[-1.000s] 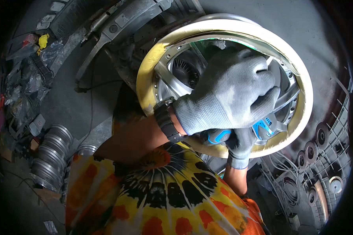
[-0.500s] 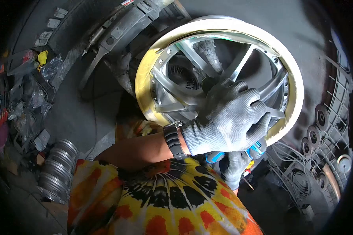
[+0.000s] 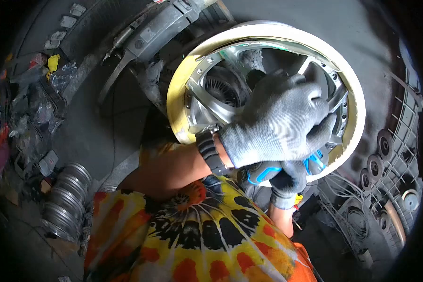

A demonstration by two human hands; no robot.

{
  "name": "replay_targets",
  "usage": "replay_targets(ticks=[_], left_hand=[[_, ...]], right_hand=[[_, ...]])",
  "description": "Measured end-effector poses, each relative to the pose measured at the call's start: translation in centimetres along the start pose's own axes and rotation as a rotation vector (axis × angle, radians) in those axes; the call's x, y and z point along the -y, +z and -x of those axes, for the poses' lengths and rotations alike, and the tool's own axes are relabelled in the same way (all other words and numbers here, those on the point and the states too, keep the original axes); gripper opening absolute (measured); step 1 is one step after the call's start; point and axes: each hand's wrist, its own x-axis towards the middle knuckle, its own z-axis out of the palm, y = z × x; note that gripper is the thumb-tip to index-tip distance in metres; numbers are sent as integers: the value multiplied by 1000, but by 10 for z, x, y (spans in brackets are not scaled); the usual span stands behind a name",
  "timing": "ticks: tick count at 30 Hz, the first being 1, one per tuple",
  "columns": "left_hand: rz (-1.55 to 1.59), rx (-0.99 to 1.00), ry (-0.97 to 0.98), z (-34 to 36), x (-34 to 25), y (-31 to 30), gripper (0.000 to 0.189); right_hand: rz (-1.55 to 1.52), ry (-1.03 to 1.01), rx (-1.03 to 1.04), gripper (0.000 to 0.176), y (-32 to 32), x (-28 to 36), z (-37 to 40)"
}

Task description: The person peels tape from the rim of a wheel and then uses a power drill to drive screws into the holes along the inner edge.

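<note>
A multi-spoke wheel rim (image 3: 354, 101) with a pale yellow outer lip is in front of me. My left hand (image 3: 286, 115), in a grey glove with a watch at the wrist, lies over its centre and right spokes. Its fingers are curled, and what they grip is hidden beneath the glove. Below it, near the rim's lower edge, my right hand (image 3: 287, 181), also gloved, is wrapped round a blue and black power tool (image 3: 263, 173). The tool's front end is out of sight under my left hand.
A grey machine arm (image 3: 162, 33) stands at the upper left. Plastic bags and clutter (image 3: 37, 110) lie at the far left, above a stack of metal rings (image 3: 68, 202). On the right are a wire rack (image 3: 404, 122), round discs (image 3: 375, 165) and coiled cable (image 3: 355, 218).
Both hands and the blue tool have moved up in the view, and more of the tool and right wrist shows. The wheel sits slightly further right.
</note>
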Motion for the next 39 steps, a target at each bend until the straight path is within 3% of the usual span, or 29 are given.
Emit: replay_targets(ticks=[1, 3, 6, 7, 9, 13, 15, 22, 24, 25, 27, 28, 30, 31, 33, 37, 39], left_hand=[[3, -38, 30, -2, 7, 1, 27], [-42, 1, 31, -5, 16, -3, 26], [93, -48, -76, -3, 29, 4, 26], [94, -47, -85, -2, 33, 5, 26], [29, -99, -31, 0, 40, 8, 22], [-6, -84, -33, 0, 42, 3, 18], [-15, -103, -20, -1, 43, 4, 18], [-71, -84, -42, 0, 42, 4, 20], [-65, -119, -40, 0, 42, 7, 20], [-61, -154, -37, 0, 42, 9, 20], [-73, -171, -34, -1, 40, 10, 20], [-86, -188, -31, -1, 39, 11, 19], [-110, -183, -27, -2, 38, 9, 19], [-133, -178, -21, -2, 37, 9, 19], [-139, -176, -19, -2, 38, 11, 18], [-153, -72, -98, 0, 33, 8, 22], [-156, -127, -50, -2, 37, 12, 16]], right_hand=[[70, -159, -90, 23, 6, 40, -24], [494, -584, -98, 24, 6, 25, -46], [416, -637, 7, 31, 7, 20, -69], [426, -584, 17, 33, 11, 21, -73], [74, -172, -58, 36, 25, 19, -67], [211, -194, 22, 39, 25, 31, -75], [119, -85, 1, 42, 24, 21, -73], [-70, -32, -19, 42, 24, 26, -75], [-353, 152, -68, 45, 23, 24, -74], [-352, 152, -69, 45, 21, 21, -74], [172, -207, -10, 45, 13, 13, -76], [172, -206, -9, 45, 9, 14, -79], [463, -544, 42, 44, 1, 18, -85], [463, -543, 42, 44, 3, 18, -84], [191, -219, -69, 45, 8, 14, -79], [308, -357, 4, 48, 0, -1, -74], [172, -177, -14, 51, 2, -3, -69]])
